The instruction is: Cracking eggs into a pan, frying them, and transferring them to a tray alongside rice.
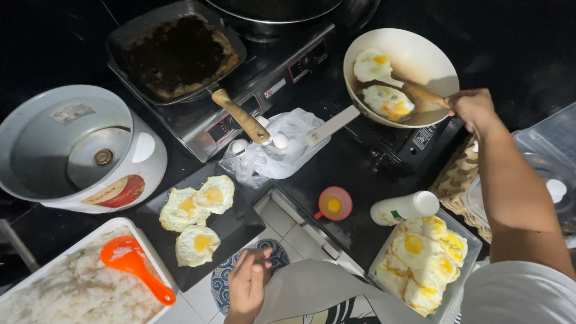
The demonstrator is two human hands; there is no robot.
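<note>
My right hand grips a wooden spatula whose blade reaches into a cream frying pan, beside two fried eggs. The pan stands on a black burner at the upper right. My left hand hangs low at the counter's front edge, fingers curled, holding nothing that I can see. It is close to a black tray carrying three fried eggs.
A square dark griddle pan with a wooden handle sits on a silver stove. An open rice cooker is at left, a white tray of rice with an orange scoop below it. A bag of eggs, a small pink cup with a yolk, a white bottle and a container of fried eggs are nearby.
</note>
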